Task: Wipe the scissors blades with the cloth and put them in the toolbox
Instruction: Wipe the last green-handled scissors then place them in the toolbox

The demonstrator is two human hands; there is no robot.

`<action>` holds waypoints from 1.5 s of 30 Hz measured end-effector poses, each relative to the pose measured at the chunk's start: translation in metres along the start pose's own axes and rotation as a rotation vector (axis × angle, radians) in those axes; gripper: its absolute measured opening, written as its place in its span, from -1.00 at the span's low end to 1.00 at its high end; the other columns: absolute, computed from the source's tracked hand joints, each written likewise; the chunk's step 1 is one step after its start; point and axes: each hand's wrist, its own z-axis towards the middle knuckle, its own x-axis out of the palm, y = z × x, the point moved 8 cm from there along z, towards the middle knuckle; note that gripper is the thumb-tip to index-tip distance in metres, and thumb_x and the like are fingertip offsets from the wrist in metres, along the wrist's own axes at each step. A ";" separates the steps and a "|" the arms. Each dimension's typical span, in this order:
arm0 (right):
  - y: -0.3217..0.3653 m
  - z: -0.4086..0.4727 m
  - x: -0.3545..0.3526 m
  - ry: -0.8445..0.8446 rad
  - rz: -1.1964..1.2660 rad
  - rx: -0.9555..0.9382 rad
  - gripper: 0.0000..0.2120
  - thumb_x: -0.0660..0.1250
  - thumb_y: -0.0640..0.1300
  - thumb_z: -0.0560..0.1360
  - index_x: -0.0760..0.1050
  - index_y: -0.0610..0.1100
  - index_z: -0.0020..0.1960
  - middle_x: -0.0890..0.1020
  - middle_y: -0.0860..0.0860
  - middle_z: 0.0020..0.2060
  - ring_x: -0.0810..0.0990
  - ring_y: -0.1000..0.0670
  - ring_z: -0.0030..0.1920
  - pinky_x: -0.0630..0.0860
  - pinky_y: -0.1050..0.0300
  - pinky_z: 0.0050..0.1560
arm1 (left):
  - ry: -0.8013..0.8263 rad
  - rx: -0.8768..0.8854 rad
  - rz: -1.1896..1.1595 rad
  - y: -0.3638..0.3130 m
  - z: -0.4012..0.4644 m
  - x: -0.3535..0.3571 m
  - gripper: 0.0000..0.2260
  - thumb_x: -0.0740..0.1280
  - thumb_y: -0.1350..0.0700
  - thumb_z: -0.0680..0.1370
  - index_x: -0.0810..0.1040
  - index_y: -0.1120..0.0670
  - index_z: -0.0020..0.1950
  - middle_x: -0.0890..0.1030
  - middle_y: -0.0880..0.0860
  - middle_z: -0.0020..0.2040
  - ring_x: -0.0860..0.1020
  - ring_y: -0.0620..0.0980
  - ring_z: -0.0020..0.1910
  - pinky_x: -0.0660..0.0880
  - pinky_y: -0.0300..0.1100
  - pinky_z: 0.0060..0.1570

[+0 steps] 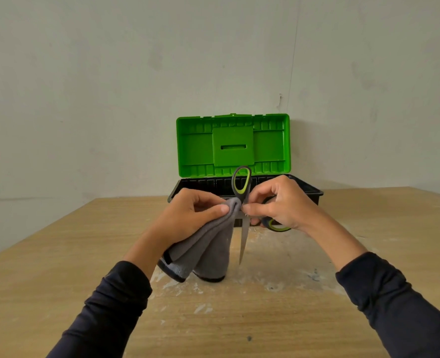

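My right hand (282, 205) holds the scissors (242, 187) by their black and lime-green handles. The scissors are spread open: one handle loop points up, the other sits under my palm, and one bare blade (243, 239) points down toward the table. My left hand (187, 215) pinches a grey cloth (208, 249) folded over the other blade near the pivot; that blade is hidden inside the cloth, which hangs down to the table. Behind my hands stands the toolbox (314, 193), black-bodied, its green lid (233, 144) raised upright.
A wooden table (58, 267) with pale paint smears near its middle holds everything. A plain light wall rises behind the toolbox. The table's left edge runs diagonally at the left.
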 end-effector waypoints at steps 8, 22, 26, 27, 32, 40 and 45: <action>-0.006 0.004 0.015 -0.006 0.034 0.017 -0.88 0.48 -0.30 0.37 0.59 -0.31 -0.31 0.64 -0.18 -0.46 0.66 -0.05 -0.46 0.56 0.10 -0.40 | 0.052 0.023 0.124 -0.001 -0.002 0.010 -0.87 0.44 0.14 0.44 0.68 0.10 -0.04 0.70 0.01 -0.16 0.65 -0.14 -0.20 0.58 -0.25 -0.13; -0.009 0.002 -0.007 -0.052 0.026 0.023 -0.87 0.49 -0.27 0.36 0.60 -0.25 -0.34 0.64 -0.16 -0.43 0.67 -0.12 -0.39 0.58 0.15 -0.27 | 0.008 -0.019 0.154 0.014 -0.003 -0.010 -0.92 0.40 0.15 0.47 0.67 0.02 -0.09 0.69 -0.04 -0.19 0.63 -0.13 -0.19 0.56 -0.26 -0.12; -0.003 0.001 0.001 -0.010 -0.048 -0.008 -0.85 0.49 -0.26 0.37 0.60 -0.19 -0.35 0.64 -0.08 -0.47 0.68 -0.05 -0.41 0.56 0.22 -0.30 | 0.010 0.002 0.162 0.009 -0.002 0.001 -0.92 0.44 0.13 0.44 0.68 0.04 -0.08 0.69 -0.03 -0.20 0.63 -0.15 -0.21 0.57 -0.24 -0.12; -0.001 0.001 0.007 0.012 -0.075 -0.016 -0.86 0.48 -0.26 0.38 0.61 -0.19 -0.34 0.65 -0.08 -0.47 0.68 -0.02 -0.42 0.55 0.25 -0.31 | 0.023 0.024 0.173 0.006 -0.001 0.007 -0.91 0.44 0.12 0.43 0.68 0.05 -0.08 0.69 -0.04 -0.20 0.63 -0.15 -0.22 0.57 -0.24 -0.13; -0.004 0.000 0.014 0.014 0.040 0.046 -0.86 0.44 -0.35 0.40 0.58 -0.25 -0.32 0.65 -0.22 -0.41 0.69 -0.12 -0.38 0.57 0.14 -0.38 | -0.003 0.090 0.167 -0.003 -0.004 0.012 -0.91 0.43 0.10 0.44 0.68 0.02 -0.08 0.69 -0.07 -0.21 0.63 -0.14 -0.22 0.57 -0.24 -0.18; -0.010 -0.002 0.009 -0.043 0.121 0.151 -0.87 0.40 -0.44 0.38 0.56 -0.31 -0.32 0.62 -0.20 -0.41 0.67 -0.12 -0.43 0.53 0.19 -0.43 | -0.116 0.092 0.303 -0.001 -0.003 0.010 -0.75 0.28 -0.22 0.32 0.57 -0.08 -0.24 0.60 -0.14 -0.34 0.55 -0.17 -0.32 0.53 -0.02 -0.28; -0.008 -0.001 0.007 -0.057 0.084 0.122 -0.85 0.43 -0.39 0.38 0.55 -0.28 -0.34 0.61 -0.27 -0.39 0.67 -0.15 -0.40 0.55 0.18 -0.40 | -0.096 0.083 0.285 -0.001 -0.002 0.007 -0.82 0.33 -0.16 0.36 0.60 -0.08 -0.24 0.62 -0.13 -0.33 0.56 -0.16 -0.33 0.54 -0.01 -0.27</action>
